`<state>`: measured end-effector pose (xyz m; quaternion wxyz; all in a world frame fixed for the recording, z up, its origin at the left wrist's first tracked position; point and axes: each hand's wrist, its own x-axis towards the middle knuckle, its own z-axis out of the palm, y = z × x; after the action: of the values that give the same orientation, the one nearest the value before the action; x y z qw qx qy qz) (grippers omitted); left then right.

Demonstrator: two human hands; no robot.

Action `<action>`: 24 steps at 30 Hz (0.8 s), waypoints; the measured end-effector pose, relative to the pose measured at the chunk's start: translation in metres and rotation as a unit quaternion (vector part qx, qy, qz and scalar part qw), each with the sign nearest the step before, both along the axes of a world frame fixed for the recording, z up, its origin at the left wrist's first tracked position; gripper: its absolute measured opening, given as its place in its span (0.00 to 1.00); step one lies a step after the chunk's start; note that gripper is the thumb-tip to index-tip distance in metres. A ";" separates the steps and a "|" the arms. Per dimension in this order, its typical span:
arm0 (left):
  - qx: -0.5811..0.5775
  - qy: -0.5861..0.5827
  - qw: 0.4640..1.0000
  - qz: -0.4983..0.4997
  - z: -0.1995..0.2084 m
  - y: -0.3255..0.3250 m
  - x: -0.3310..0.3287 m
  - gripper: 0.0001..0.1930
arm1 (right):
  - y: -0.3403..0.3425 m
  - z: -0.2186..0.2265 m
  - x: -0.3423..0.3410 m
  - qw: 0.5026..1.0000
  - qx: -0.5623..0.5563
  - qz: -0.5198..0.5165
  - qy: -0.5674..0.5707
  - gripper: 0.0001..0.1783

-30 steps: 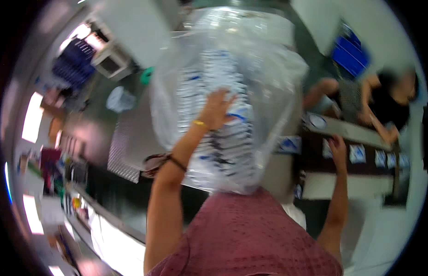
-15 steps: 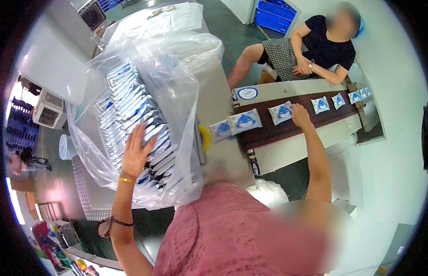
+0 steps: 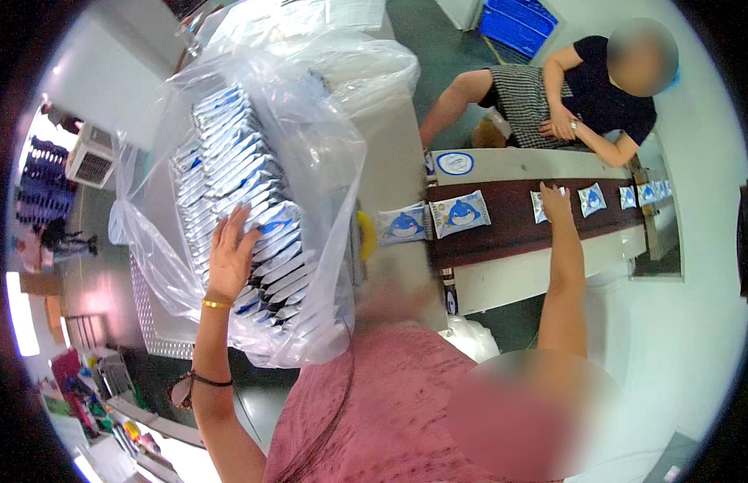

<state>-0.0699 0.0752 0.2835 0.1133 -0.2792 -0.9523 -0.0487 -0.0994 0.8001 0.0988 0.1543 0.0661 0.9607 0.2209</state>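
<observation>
My left hand (image 3: 231,253) lies with its fingers stretched out on tight rows of silver-blue snack packets (image 3: 229,161). These stand on edge inside a large clear plastic bag (image 3: 329,181), and one packet (image 3: 277,225) beside my fingertips shows its blue face. Reaching out to the right, my right hand (image 3: 557,204) covers much of a packet (image 3: 539,207) on the dark red conveyor belt (image 3: 502,237), fingers closed over it. Nearer the bag, a white packet with a blue cartoon whale (image 3: 461,214) lies at the belt's end, touching another packet (image 3: 402,224) on the table.
More packets (image 3: 591,200) lie in line toward the wall opening at the right. A seated co-worker (image 3: 583,97) is across the belt, hands together. A yellow ring-shaped thing (image 3: 366,235) sits by the bag. Blue crates (image 3: 517,28) stand on the far floor.
My right hand has moved right along the belt, from the edge of one packet to over another. My left hand stays on the bagged packets. The whole view has shifted slightly.
</observation>
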 end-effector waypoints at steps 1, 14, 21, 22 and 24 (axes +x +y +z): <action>-0.002 -0.003 1.000 0.001 0.000 -0.001 0.001 0.19 | -0.016 0.019 -0.005 0.997 -0.018 -0.029 -0.066 0.32; 0.018 0.003 1.000 0.001 -0.001 -0.005 0.000 0.16 | -0.313 0.046 -0.066 0.842 -0.443 0.233 -0.201 0.31; 0.047 0.003 0.999 -0.010 -0.004 -0.013 0.001 0.12 | -0.376 0.031 -0.020 0.931 -0.193 0.204 -0.234 0.51; 0.058 0.009 0.998 -0.017 -0.005 -0.013 0.003 0.11 | -0.375 0.032 0.002 0.932 -0.200 0.247 -0.171 0.53; 0.055 0.028 0.998 -0.029 -0.006 -0.014 0.001 0.10 | -0.362 0.010 0.044 0.917 -0.254 0.298 -0.074 0.54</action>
<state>-0.0693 0.0609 0.2773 0.1534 -0.3013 -0.9361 -0.0966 -0.0551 0.4380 0.1084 0.1639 -0.2810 0.9456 0.0095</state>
